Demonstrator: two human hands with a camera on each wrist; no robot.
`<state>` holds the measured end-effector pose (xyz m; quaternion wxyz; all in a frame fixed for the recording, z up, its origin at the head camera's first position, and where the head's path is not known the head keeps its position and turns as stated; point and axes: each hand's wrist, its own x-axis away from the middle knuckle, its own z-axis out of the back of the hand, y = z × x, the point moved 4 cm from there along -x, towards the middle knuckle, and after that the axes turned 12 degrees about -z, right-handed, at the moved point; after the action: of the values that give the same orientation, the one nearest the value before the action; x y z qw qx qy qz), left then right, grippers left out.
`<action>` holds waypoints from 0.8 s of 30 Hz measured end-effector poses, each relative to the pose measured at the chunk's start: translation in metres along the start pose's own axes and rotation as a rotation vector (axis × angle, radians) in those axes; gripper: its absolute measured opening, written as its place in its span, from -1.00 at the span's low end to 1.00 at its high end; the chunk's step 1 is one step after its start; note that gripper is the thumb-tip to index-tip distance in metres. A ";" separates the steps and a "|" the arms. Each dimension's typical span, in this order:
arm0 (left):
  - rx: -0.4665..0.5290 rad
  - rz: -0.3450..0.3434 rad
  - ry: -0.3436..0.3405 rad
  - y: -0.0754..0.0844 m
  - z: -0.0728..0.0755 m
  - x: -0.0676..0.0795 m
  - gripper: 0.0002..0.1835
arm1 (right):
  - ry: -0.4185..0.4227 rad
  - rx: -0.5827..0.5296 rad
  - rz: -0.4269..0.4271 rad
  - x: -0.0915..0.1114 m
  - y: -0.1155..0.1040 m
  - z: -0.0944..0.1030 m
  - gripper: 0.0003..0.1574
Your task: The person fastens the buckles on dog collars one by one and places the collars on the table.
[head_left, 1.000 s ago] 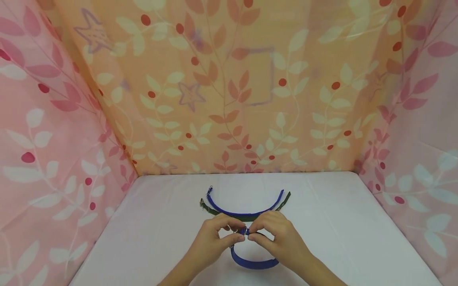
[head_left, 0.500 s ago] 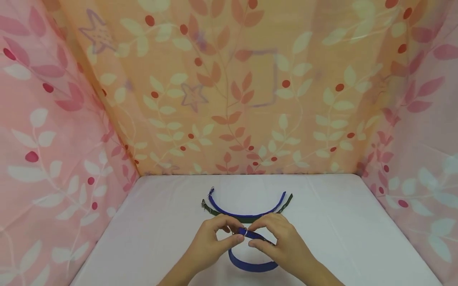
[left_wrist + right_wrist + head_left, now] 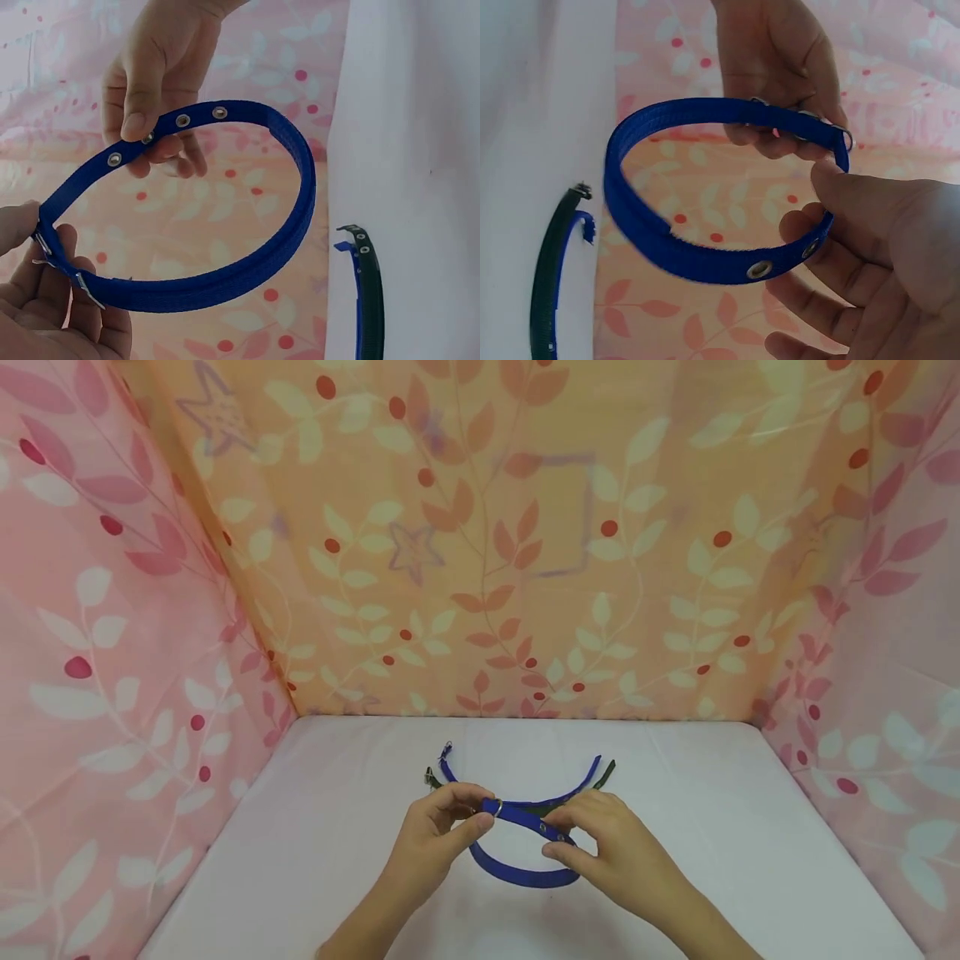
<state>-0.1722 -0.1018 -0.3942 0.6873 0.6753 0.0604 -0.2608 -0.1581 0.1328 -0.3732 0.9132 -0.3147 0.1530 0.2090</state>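
A blue collar [image 3: 525,877], bent into a closed loop, is held up above the table between both hands. My left hand [image 3: 438,827] pinches it at the metal buckle end, beside a metal ring [image 3: 498,808]. The strap runs from there to my right hand [image 3: 611,839], whose thumb and fingers pinch the part with metal eyelets [image 3: 182,120]. In the left wrist view the right thumb covers part of one eyelet. The right wrist view shows the loop's thicker padded band [image 3: 634,214] facing the far side.
Beyond the hands, a second blue collar [image 3: 447,768] and a dark green collar [image 3: 607,772] lie curved side by side on the white table [image 3: 315,860]. Floral cloth walls [image 3: 480,568] enclose the table at the back and both sides.
My fingertips, close together at the ring before, have spread apart, and a longer stretch of strap with eyelets shows between them. The hands and the collar have risen slightly.
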 end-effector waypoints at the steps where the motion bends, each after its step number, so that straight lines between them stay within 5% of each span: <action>1: -0.002 0.002 0.011 0.001 0.001 0.000 -0.77 | 0.002 -0.003 0.002 -0.001 -0.001 0.001 -0.66; 9: -0.036 0.024 0.020 -0.001 -0.002 0.002 -0.76 | -0.038 -0.113 -0.011 -0.002 -0.003 0.004 -0.74; 18: -0.042 0.017 0.005 -0.004 -0.009 0.003 -0.76 | 0.159 -0.209 0.025 0.002 0.002 -0.009 -0.59; 24: -0.070 0.017 0.000 -0.010 -0.011 0.003 -0.76 | 0.149 -0.309 -0.046 -0.001 0.005 -0.016 -0.58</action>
<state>-0.1715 -0.0919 -0.4051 0.7129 0.6512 0.0637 -0.2525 -0.1636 0.1258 -0.3879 0.8446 -0.4692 0.1792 0.1854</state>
